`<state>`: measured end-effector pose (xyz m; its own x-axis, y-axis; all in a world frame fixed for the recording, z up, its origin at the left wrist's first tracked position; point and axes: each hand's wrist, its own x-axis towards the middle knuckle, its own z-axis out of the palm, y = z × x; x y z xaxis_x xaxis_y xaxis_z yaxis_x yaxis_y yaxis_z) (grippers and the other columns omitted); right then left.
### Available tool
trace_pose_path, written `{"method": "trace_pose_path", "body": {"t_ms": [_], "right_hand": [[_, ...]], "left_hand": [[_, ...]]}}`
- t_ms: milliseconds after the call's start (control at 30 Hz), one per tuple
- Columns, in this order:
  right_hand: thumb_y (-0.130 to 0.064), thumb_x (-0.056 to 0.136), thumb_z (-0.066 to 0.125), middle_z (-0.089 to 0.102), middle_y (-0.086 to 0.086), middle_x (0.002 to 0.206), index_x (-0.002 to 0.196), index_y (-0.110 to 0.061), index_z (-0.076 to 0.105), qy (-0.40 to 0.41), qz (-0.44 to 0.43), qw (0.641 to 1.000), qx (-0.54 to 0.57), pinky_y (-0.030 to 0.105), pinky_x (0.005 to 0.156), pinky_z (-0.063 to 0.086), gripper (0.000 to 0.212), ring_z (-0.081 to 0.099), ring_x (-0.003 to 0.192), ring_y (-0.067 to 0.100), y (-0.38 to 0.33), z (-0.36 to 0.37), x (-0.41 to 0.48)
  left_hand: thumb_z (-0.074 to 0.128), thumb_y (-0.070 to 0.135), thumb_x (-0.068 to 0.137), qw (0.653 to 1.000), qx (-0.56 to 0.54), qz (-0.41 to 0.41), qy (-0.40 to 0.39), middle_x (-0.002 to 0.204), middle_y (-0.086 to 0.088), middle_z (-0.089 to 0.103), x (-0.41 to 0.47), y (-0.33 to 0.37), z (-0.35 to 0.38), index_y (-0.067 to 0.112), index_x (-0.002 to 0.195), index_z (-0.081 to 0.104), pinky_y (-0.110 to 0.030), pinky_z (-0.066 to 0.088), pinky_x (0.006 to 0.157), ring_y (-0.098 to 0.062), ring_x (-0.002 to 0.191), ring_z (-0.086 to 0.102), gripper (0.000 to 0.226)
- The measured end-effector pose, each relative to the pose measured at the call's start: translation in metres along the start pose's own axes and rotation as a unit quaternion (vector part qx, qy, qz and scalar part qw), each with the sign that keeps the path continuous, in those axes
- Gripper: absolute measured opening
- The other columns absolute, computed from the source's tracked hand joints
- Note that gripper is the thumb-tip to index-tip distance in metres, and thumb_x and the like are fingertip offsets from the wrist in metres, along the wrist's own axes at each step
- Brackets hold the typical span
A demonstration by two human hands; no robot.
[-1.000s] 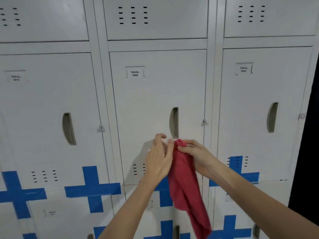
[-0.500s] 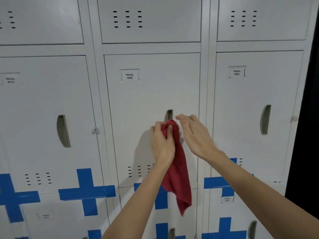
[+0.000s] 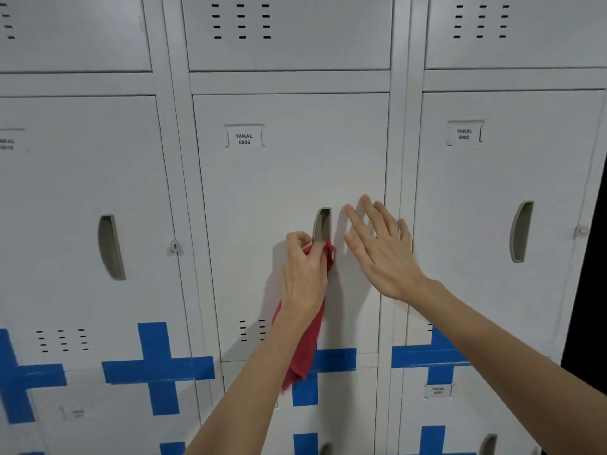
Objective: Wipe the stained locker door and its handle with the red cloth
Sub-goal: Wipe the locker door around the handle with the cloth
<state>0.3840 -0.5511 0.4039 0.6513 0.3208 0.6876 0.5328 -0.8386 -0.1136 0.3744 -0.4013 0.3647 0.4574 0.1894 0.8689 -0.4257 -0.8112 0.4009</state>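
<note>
The middle locker door (image 3: 289, 185), pale grey and labelled YAKAL 0006, fills the centre of the head view. Its recessed grey handle (image 3: 323, 223) sits at the door's right side. My left hand (image 3: 303, 274) grips the red cloth (image 3: 303, 349) and presses its bunched top against the lower end of the handle; the rest of the cloth hangs down behind my wrist. My right hand (image 3: 381, 247) is open with fingers spread, flat near the door's right edge just right of the handle, holding nothing.
Matching locker doors stand to the left (image 3: 82, 208) and right (image 3: 499, 198), each with its own handle. Blue tape crosses (image 3: 157, 369) mark the lower seams. More lockers run above and below. A dark gap (image 3: 591, 290) borders the far right.
Both hands rose toward the handle. My right hand let go of the cloth and spread open beside the handle. My left hand carried the cloth up onto the handle's lower end.
</note>
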Motion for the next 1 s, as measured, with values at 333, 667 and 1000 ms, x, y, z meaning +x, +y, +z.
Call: {"method": "trace_pose_path", "body": {"t_ms": [333, 667, 1000], "right_hand": [[-0.06, 0.09, 0.0, -0.008, -0.004, 0.159, 0.15, -0.035, 0.003, 0.017, -0.002, 1.0, 0.015, 0.047, 0.115, -0.002, 0.065, -0.01, 0.144, 0.014, 0.0, 0.003, 0.0], [-0.06, 0.09, -0.001, -0.011, -0.004, 0.159, 0.15, -0.037, 0.003, 0.012, -0.003, 1.0, 0.023, 0.049, 0.115, -0.002, 0.064, -0.012, 0.144, 0.015, -0.001, 0.006, 0.001], [-0.061, 0.088, -0.001, -0.007, 0.0, 0.159, 0.15, -0.035, 0.008, 0.022, 0.01, 1.0, 0.004, 0.05, 0.115, 0.003, 0.067, -0.008, 0.145, 0.02, -0.006, 0.006, 0.002]], "left_hand": [[0.067, 0.003, 0.081, 0.998, 0.048, 0.05, -0.006, 0.1, -0.009, 0.048, 0.002, -0.001, 0.005, 0.011, 0.097, 0.06, -0.023, 0.046, 0.046, -0.016, 0.071, 0.055, 0.02], [0.066, 0.018, 0.087, 0.994, 0.069, 0.085, -0.024, 0.096, -0.009, 0.046, -0.016, -0.011, 0.005, 0.006, 0.103, 0.064, -0.022, 0.044, 0.049, -0.015, 0.069, 0.049, 0.02], [0.063, 0.017, 0.082, 0.977, 0.114, 0.071, -0.169, 0.098, -0.003, 0.035, 0.003, -0.002, -0.021, 0.007, 0.099, 0.063, -0.024, 0.037, 0.058, -0.02, 0.079, 0.05, 0.02]]}}
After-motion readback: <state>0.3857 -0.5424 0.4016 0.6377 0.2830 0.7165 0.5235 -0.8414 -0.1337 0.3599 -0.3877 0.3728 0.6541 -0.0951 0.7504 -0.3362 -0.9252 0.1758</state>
